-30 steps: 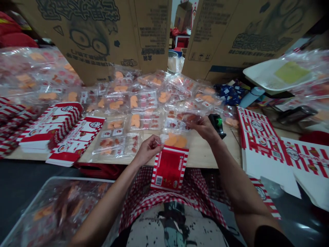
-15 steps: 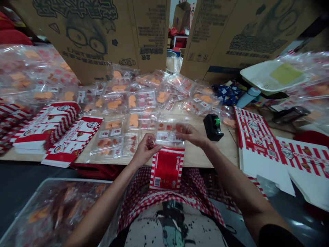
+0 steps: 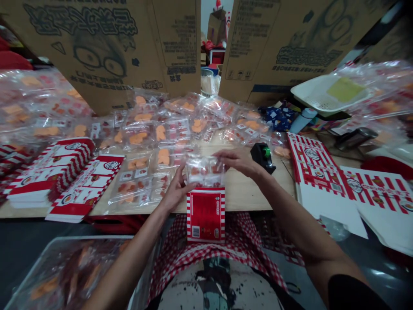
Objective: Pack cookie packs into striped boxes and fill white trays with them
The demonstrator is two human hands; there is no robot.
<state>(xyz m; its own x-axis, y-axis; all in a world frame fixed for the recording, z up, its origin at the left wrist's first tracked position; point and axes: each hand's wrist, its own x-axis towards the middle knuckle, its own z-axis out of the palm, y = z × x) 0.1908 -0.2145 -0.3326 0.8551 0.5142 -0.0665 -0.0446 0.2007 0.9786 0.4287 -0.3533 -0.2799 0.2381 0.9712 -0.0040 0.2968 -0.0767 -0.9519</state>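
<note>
A clear plastic packet (image 3: 205,171) with small red and orange pieces stands in the mouth of a red-and-white striped box (image 3: 205,214) that hangs over the table's near edge. My left hand (image 3: 176,189) grips the packet's left side, fingers curled. My right hand (image 3: 239,161) presses on its top right corner, fingers closed over it. Many similar packets (image 3: 151,133) lie spread over the wooden table (image 3: 245,189) beyond.
Stacks of flat striped boxes (image 3: 51,168) lie at the left, and flat box blanks (image 3: 325,172) at the right. A black device with a green button (image 3: 263,156) sits right of my hand. Big cardboard cartons (image 3: 106,47) wall the back. A tray of packets (image 3: 64,271) is lower left.
My right hand brought a packet from the pile toward me. Both hands now hold it at the mouth of the striped box, and the orange pieces seen there earlier are covered.
</note>
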